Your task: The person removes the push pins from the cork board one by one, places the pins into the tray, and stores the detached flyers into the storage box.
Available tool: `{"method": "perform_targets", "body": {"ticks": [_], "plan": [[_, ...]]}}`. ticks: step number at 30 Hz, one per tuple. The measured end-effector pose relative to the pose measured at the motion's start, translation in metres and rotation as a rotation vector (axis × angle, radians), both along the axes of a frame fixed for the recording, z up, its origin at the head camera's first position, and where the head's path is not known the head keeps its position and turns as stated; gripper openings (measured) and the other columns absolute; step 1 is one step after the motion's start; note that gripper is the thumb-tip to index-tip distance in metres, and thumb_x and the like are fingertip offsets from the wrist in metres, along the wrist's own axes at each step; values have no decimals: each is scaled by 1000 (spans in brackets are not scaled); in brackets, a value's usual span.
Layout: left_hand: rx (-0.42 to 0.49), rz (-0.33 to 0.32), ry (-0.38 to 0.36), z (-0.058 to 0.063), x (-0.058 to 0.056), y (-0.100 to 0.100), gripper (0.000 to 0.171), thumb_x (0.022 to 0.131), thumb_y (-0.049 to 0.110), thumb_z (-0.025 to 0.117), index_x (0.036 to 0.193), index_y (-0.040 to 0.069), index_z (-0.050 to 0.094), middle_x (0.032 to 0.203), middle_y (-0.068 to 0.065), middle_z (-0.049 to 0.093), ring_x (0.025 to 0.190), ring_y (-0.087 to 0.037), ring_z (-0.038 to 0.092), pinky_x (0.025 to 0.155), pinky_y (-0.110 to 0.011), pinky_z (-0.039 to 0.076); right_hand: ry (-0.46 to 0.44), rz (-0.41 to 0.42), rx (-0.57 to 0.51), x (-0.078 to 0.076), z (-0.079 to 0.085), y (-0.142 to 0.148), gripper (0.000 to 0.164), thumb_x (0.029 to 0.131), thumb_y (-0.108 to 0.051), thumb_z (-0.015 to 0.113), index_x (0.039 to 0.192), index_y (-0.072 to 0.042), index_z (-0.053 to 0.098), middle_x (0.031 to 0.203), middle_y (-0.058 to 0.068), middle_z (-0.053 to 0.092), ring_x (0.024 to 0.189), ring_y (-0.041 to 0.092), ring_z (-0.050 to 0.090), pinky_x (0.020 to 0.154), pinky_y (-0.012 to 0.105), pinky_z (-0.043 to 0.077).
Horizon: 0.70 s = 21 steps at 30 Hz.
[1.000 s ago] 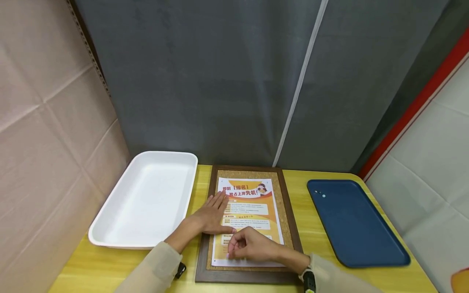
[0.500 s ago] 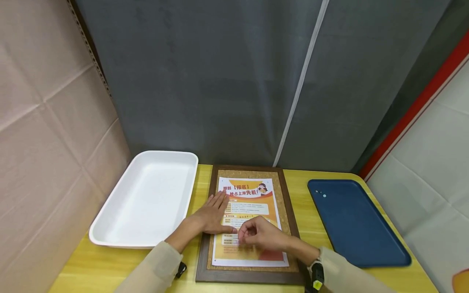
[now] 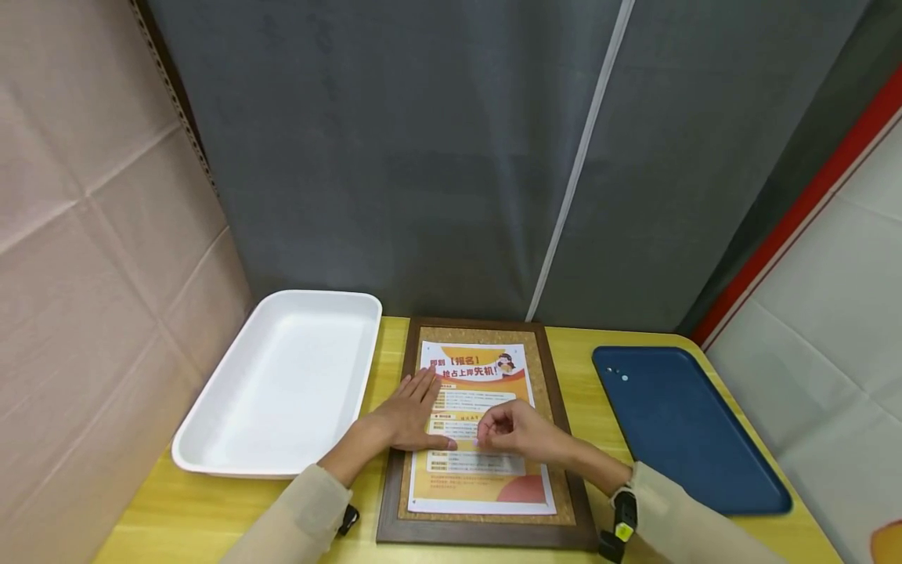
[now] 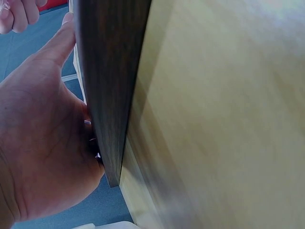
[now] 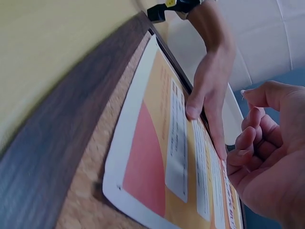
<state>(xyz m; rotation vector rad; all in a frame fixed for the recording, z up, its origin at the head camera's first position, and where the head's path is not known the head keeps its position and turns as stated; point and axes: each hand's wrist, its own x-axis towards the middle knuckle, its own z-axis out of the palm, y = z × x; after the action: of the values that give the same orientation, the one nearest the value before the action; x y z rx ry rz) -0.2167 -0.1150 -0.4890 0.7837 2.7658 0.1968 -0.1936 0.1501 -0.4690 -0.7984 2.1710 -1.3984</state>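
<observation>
In the head view my left hand [image 3: 407,419] lies flat with spread fingers across the left part of a printed orange-and-white poster [image 3: 472,486]. The poster lies on a cork board [image 3: 557,439] with a dark wooden frame [image 3: 486,534]. My right hand [image 3: 524,432] is raised close over the poster's lower middle, its fingers curled and thumb and forefinger together. The right wrist view shows a small thin pin [image 5: 243,96] pinched at their tips. Tiny dark marks sit near the poster's corners. In the left wrist view the left palm [image 4: 45,119] overlaps the frame's edge.
A white deep tray [image 3: 282,384] stands left of the board. On the right lies a dark blue tray [image 3: 694,431] with a few tiny pieces [image 3: 624,377] at its far left corner. A grey curtain [image 3: 423,172] rises behind the yellow wooden table [image 3: 176,517].
My right hand has moved up and to the right, from the poster's lower left toward its middle. The left hand has stayed in place on the poster.
</observation>
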Motion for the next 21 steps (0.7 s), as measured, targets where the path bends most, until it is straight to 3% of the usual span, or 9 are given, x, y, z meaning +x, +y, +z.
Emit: {"method": "perform_targets", "body": {"ticks": [13,21], "plan": [[11,1,1,-3,0,0,122,90,79,62,167,-4,19,176,-22,10,164,-36,11,132,-51,14,41,-55,31,-12,1,21,6,95,-1,68,95,-2,74,87,4,72,77,8,59,70,18,49],[11,-5,-6,-19,-7,-3,124,90,84,55,169,-1,10,177,-20,2,165,-34,3,133,-50,7,83,-94,42,-19,2,31,5,97,-4,71,94,-2,74,85,3,69,77,11,59,68,19,48]]}}
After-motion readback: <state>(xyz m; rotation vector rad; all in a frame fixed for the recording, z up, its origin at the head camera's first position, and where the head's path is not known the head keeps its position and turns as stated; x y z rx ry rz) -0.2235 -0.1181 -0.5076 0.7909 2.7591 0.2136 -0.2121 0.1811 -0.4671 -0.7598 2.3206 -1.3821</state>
